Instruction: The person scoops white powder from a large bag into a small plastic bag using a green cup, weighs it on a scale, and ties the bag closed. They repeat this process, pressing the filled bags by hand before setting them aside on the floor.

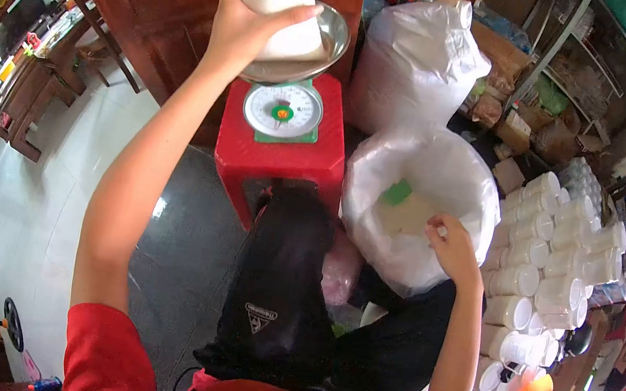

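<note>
My left hand (242, 30) is wrapped around a clear plastic bag of white grains or powder (292, 35). The bag stands on the metal pan (337, 37) of a green dial scale (282, 112). Under the scale is a red plastic stool (244, 145). My right hand (451, 247) hangs over the near right rim of a large open sack with a plastic liner (371, 160). Its fingers are curled in, and whatever they hold, if anything, does not show. A green scoop (396, 192) lies on the pale grains inside the sack.
Behind the open sack stands a full white sack (422, 58). Stacked white tubs (531, 252) line the right side, near cluttered shelves (565, 79). A wooden door (148, 1) is behind the scale. A pink plastic bag (340, 268) lies between my legs.
</note>
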The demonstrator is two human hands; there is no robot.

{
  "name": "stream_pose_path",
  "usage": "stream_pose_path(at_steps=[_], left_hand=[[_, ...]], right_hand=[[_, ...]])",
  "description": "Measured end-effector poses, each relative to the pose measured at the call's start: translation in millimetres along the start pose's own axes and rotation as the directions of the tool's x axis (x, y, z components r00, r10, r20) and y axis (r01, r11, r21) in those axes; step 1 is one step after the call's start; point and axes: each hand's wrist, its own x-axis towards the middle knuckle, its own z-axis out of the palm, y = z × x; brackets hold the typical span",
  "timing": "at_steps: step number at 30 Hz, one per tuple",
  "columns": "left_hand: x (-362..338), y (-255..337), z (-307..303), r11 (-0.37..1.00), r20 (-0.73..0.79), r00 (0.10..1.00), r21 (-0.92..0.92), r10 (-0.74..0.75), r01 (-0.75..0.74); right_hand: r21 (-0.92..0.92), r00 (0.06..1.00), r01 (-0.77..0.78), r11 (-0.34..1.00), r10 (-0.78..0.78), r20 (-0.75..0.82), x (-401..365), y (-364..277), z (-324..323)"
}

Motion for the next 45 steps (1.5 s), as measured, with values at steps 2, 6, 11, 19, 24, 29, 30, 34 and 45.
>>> stream_pose_path(at_steps=[2,6,11,19,24,29,30,34,45], left_hand=[[3,-9,-1,0.999,0.005,1.0,-0.036,-0.02,0.021],[5,-8,3,0.998,-0.032,0.999,-0.062,-0.017,0.015],[11,6,3,0.998,-0.084,0.995,-0.05,-0.053,0.049],[30,46,0,0.996,-0.138,0.99,-0.088,0.007,-0.019],[17,94,14,0.982,-0.065,0.992,-0.147,0.111,-0.119],[-85,142,58,0.95,0.133,0.991,-0.312,0.027,0.016],[-107,149,66,0.94,0.169,0.986,-0.338,0.003,0.055],[-189,157,93,0.986,0.387,0.907,-0.079,0.164,-0.145],[-290,239,194,0.81,0.613,0.785,-0.504,0.09,0.3]], right_hand=[[0.018,1.0,0.01,1.0,-0.01,-0.006,-2,-5,1],[0.055,1.0,-0.001,0.999,0.003,-0.023,-5,-10,3],[0.066,0.993,0.063,0.996,-0.055,-0.108,-4,-15,3],[0.055,0.983,-0.002,0.998,0.012,-0.183,-10,-28,-2],[0.083,0.917,0.137,0.987,-0.095,-0.388,-9,-31,-2],[0.208,0.794,0.407,0.89,-0.232,-0.561,-50,-110,-46],[0.341,0.824,0.393,0.854,-0.162,-0.543,-68,-134,-57],[0.121,0.788,0.442,0.889,-0.319,-0.527,-116,-159,-98],[-0.236,0.707,0.027,0.971,-0.186,-0.682,-212,-123,-138]])
